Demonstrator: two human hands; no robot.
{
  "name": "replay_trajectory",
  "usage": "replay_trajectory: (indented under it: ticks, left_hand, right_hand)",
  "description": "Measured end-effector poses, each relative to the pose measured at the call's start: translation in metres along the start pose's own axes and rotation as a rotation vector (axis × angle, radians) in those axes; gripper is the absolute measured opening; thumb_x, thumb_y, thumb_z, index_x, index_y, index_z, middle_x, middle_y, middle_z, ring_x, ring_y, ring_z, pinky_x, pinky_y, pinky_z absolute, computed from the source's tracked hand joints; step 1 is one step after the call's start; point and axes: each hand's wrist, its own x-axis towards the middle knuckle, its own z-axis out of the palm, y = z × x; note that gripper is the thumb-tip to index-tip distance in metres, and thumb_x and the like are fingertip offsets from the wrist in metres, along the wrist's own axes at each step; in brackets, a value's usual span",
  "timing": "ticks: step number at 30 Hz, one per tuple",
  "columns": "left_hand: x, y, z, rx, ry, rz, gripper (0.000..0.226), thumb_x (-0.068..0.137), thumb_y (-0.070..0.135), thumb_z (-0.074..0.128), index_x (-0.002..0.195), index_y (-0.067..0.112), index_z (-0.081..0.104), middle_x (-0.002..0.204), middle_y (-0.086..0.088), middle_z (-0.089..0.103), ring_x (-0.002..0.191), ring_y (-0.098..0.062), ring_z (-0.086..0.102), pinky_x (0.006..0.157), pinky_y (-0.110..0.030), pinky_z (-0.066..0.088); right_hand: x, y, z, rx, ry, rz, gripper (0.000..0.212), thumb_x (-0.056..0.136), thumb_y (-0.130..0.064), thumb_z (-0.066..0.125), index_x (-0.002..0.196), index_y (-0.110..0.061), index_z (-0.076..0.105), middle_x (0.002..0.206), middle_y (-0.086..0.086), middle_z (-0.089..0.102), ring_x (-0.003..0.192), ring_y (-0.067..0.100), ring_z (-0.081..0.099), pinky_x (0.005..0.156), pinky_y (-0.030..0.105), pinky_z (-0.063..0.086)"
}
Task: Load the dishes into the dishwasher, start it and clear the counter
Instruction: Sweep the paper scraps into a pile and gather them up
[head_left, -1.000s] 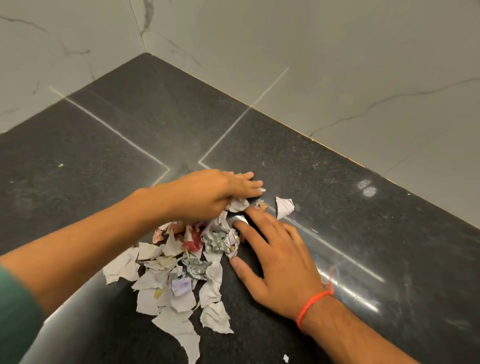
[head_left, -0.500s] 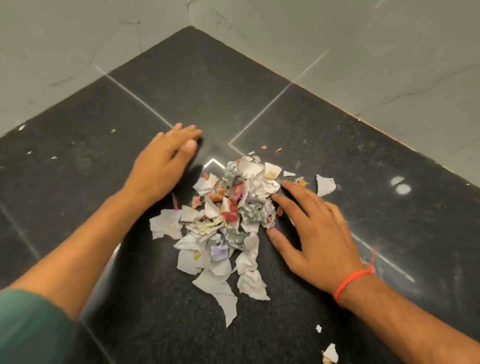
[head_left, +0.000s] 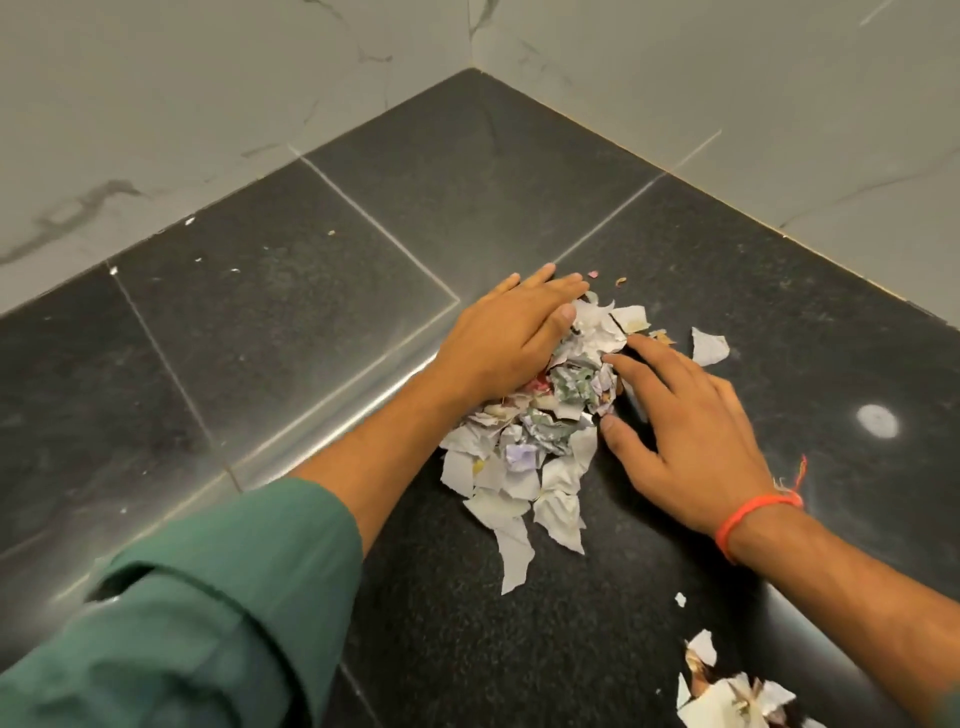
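The fingers (head_left: 550, 291) of the left hand (head_left: 506, 340) are laid flat and straight over the far left side of a pile of torn paper scraps (head_left: 535, 431). The right hand (head_left: 696, 431) is spread open, fingertips touching the pile's right edge. Nothing is gripped. The pile lies on the dark stone desk (head_left: 311, 312), near the marble wall corner. A lone scrap (head_left: 707, 347) is left just beyond the right hand, and a second cluster (head_left: 727, 696) near the lower edge. Light scraps could be scattered or missed if the pile is squeezed too quickly.
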Motion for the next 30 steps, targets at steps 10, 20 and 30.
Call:
replay_trajectory:
  ticks: [10, 20, 30]
  left_hand:
    - [-0.034, 0.062, 0.025, 0.020, -0.022, -0.049, 0.054, 0.107, 0.039, 0.025, 0.155, 0.020, 0.043, 0.164, 0.003, 0.035, 0.156, -0.017, 0.018, 0.128, -0.043, 0.013]
    - [-0.067, 0.097, 0.026, -0.156, 0.055, 0.154, 0.040, 0.108, 0.030, 0.045, 0.147, 0.024, 0.054, 0.162, 0.005, 0.038, 0.151, -0.008, 0.030, 0.124, -0.035, 0.026]
    - [0.073, 0.007, 0.003, 0.045, -0.015, -0.150, 0.062, 0.104, 0.047, 0.031, 0.158, 0.016, 0.032, 0.165, -0.006, 0.033, 0.156, -0.029, 0.019, 0.125, -0.051, 0.018]
  right_hand:
    - [-0.027, 0.020, -0.016, 0.215, 0.260, 0.212, 0.044, 0.095, -0.043, 0.046, 0.131, -0.019, 0.054, 0.155, 0.007, 0.033, 0.143, 0.024, 0.034, 0.112, 0.051, 0.030]
    - [-0.033, 0.049, -0.024, -0.002, 0.147, 0.352, 0.054, 0.099, -0.053, 0.032, 0.139, -0.022, 0.052, 0.153, 0.001, 0.041, 0.142, 0.021, 0.037, 0.118, 0.050, 0.025]
    - [-0.031, 0.050, -0.023, -0.018, 0.137, 0.373, 0.057, 0.100, -0.053, 0.029, 0.142, -0.023, 0.051, 0.156, -0.002, 0.038, 0.144, 0.018, 0.034, 0.119, 0.048, 0.024]
